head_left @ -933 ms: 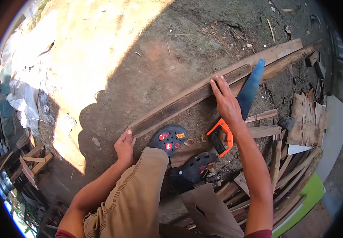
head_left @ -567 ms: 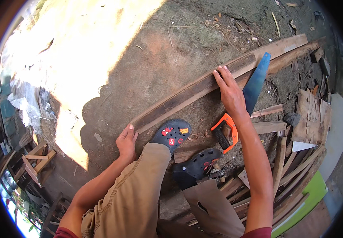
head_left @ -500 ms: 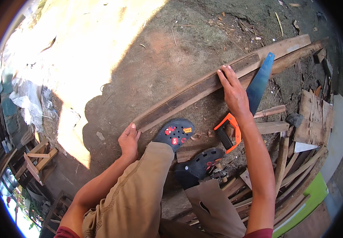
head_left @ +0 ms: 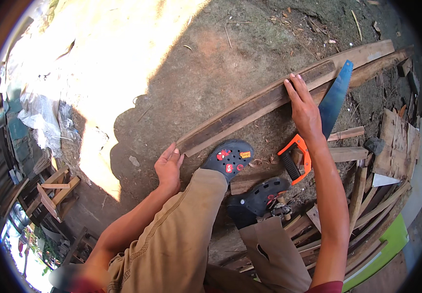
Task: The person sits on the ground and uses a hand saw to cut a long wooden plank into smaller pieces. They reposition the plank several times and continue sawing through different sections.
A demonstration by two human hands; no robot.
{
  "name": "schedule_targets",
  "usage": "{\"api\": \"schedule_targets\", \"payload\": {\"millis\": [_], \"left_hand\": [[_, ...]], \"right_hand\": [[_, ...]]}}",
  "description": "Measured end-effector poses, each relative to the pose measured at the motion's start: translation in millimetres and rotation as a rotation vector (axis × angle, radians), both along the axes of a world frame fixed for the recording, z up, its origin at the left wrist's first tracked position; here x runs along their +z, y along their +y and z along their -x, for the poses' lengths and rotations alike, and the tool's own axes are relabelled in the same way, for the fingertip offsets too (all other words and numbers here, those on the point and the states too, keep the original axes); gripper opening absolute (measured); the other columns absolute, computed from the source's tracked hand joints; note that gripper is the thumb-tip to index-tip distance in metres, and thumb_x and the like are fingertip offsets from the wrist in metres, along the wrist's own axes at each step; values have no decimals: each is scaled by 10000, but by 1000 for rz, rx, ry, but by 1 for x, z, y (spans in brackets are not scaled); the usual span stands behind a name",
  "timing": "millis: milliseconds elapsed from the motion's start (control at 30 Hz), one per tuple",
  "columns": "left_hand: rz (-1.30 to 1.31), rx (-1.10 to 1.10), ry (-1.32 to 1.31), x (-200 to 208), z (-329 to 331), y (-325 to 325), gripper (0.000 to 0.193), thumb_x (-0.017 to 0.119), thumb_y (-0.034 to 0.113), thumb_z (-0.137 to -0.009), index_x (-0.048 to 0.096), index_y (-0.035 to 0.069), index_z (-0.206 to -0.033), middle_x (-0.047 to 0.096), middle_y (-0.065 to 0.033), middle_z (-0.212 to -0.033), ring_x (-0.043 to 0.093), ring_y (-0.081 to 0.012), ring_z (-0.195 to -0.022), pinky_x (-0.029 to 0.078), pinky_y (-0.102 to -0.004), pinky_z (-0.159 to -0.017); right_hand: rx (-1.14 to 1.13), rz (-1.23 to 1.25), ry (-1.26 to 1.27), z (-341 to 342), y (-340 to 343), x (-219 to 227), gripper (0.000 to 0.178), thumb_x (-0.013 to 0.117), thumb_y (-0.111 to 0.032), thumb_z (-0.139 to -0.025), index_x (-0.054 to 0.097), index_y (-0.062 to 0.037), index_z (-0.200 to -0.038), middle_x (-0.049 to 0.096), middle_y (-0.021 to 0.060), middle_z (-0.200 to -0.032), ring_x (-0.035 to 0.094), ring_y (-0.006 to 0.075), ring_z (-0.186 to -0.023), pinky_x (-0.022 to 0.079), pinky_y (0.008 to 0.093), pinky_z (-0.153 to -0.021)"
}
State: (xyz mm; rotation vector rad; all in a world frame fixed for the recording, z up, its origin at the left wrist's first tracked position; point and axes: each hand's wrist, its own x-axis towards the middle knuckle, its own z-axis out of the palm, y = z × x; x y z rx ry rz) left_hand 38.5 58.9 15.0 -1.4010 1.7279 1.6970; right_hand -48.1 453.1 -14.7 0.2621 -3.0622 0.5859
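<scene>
A dark-faced wooden batten (head_left: 240, 116) lies along a longer pale plank (head_left: 367, 52), slanting from lower left to upper right. My left hand (head_left: 168, 168) is at the batten's near left end, its thumb and fingers closed around the end corner. Toward the far end, my right hand (head_left: 306, 115) lays its stretched fingers over the batten; its thumb is hidden. Just right of that hand rests a handsaw with a blue blade (head_left: 337, 95) and an orange and black handle (head_left: 304, 158). My right wrist covers part of the saw.
My dark clogs (head_left: 229, 158) stand beside the batten. Scrap wood (head_left: 357, 215), a grey stone (head_left: 374, 145) and a green panel (head_left: 379, 254) lie at right. Far left are a small wooden frame (head_left: 54, 193) and clear plastic sheeting (head_left: 42, 122). Sunlight glares at upper left.
The whole view has shifted, so the scene sits slightly farther right. My left fingers have moved up a little around the batten's end. The right hand stays on the batten.
</scene>
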Motion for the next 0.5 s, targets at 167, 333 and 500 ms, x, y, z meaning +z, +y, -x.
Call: {"api": "schedule_targets", "payload": {"millis": [167,333,500], "left_hand": [[19,-28,26,0,6,-1,448,611,59,-1016,499,-86,-1425,539,-213,-1452,556,-258,-1309,516,-359,-1084],[42,-79,5,3,7,-1,462,623,59,-1007,496,-82,-1428,541,-245,-1441,568,-269,-1302,524,-359,-1074],[43,-77,5,4,8,-1,458,628,56,-1004,503,-82,-1424,558,-237,-1418,594,-258,-1258,540,-351,-1055]], "right_hand": [[-7,5,-23,3,0,3,621,510,147,-834,567,-86,-1407,494,123,-1523,436,322,-1446,444,437,-1150],[-3,20,-1,3,0,0,609,505,146,-839,573,-80,-1401,502,123,-1517,438,319,-1446,442,437,-1152],[-4,20,14,6,-1,-2,595,507,142,-843,578,-76,-1392,515,123,-1502,445,319,-1440,444,440,-1149]]}}
